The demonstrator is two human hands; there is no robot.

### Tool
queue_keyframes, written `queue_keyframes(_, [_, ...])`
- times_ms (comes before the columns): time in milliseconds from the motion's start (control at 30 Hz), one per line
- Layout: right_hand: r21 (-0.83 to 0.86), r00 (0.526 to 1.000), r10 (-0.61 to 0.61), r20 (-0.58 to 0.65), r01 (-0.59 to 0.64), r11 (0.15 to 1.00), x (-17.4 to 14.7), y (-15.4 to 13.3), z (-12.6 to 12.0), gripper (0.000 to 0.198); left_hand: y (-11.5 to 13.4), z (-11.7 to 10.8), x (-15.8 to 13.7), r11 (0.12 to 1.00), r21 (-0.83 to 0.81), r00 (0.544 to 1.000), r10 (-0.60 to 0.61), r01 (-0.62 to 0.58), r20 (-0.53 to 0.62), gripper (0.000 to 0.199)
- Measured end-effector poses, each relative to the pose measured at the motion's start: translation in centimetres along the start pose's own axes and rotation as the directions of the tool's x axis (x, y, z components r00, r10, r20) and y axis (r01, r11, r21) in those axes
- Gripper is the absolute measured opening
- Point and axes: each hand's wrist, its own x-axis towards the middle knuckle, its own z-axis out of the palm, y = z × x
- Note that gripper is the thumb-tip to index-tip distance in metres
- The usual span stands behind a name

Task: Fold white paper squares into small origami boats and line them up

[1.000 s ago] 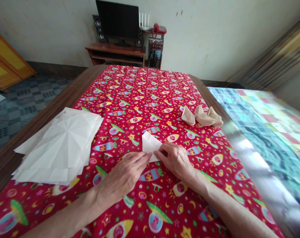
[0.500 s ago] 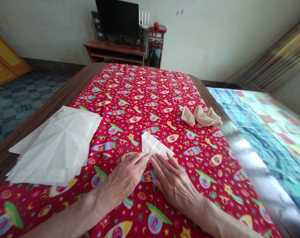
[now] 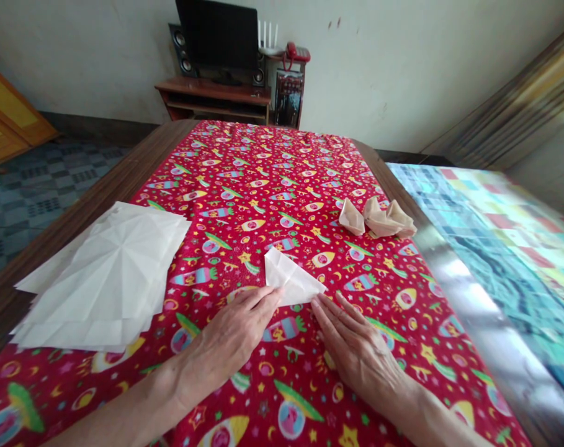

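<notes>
A small folded piece of white paper (image 3: 293, 277) lies flat on the red patterned cloth (image 3: 263, 180). My left hand (image 3: 244, 323) rests on its lower left part, fingers stretched out and pressing it down; the paper beneath the fingertips is hidden. At the paper's lower right corner, my right hand (image 3: 356, 341) lies with its fingers extended and its fingertips at the edge. To the left is a stack of white paper sheets (image 3: 118, 254), the top one creased in a star of folds. Several folded paper shapes (image 3: 388, 218) stand together at the right.
The cloth covers a brown wooden table (image 3: 137, 164). Beyond its far end stand a desk (image 3: 211, 93) with a monitor (image 3: 219, 40) and speakers, and a red telephone (image 3: 296, 53). A bed with a colourful cover (image 3: 491, 236) lies along the right.
My right hand has slid rightward along the paper's lower edge to its right corner, uncovering more of the paper. My left hand stays in place on it.
</notes>
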Motion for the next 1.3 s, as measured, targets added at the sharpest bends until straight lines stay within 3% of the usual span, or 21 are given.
queue_keyframes(133, [0.016,0.996,0.007,-0.092,-0.005,1.0,0.6,0.4,-0.1,0.04,-0.4,-0.1,0.3,0.993,-0.111,0.997,0.017,-0.026,-0.08,0.047])
queue_keyframes(200, [0.062,0.987,0.03,-0.158,-0.02,0.998,1.7,0.7,0.0,0.03,-1.1,0.1,1.2,0.977,-0.214,0.989,-0.023,-0.009,-0.147,0.033])
queue_keyframes(267, [0.114,0.985,0.094,-0.146,-0.078,0.99,2.9,1.0,0.1,0.02,-2.2,0.3,2.6,0.953,-0.301,0.978,-0.039,-0.025,-0.207,0.02])
queue_keyframes(433, [0.097,0.929,0.351,-0.12,-0.341,0.935,4.8,1.6,1.0,0.021,-4.9,0.5,5.7,0.925,-0.378,0.995,-0.068,0.038,-0.066,0.007])
queue_keyframes(600, [0.08,0.886,0.449,-0.117,-0.443,0.893,4.3,1.7,1.4,0.034,-6.8,1.1,6.5,0.946,-0.322,0.995,-0.052,0.023,-0.083,0.06])
queue_keyframes(733, [0.097,0.895,0.428,-0.124,-0.418,0.903,4.3,2.0,1.7,0.03,-7.7,1.7,6.9,0.95,-0.311,0.999,0.005,-0.022,-0.053,0.06])
queue_keyframes(1000, [0.285,0.884,0.43,-0.184,-0.371,0.884,4.5,1.8,1.6,0.013,-7.7,1.3,7.5,0.95,-0.311,1.0,-0.001,-0.006,-0.022,0.059])
queue_keyframes(1300, [0.35,0.881,0.441,-0.169,-0.365,0.863,4.4,1.5,1.3,0.014,-7.8,0.7,8.1,0.948,-0.317,0.998,0.052,-0.04,0.031,0.071])
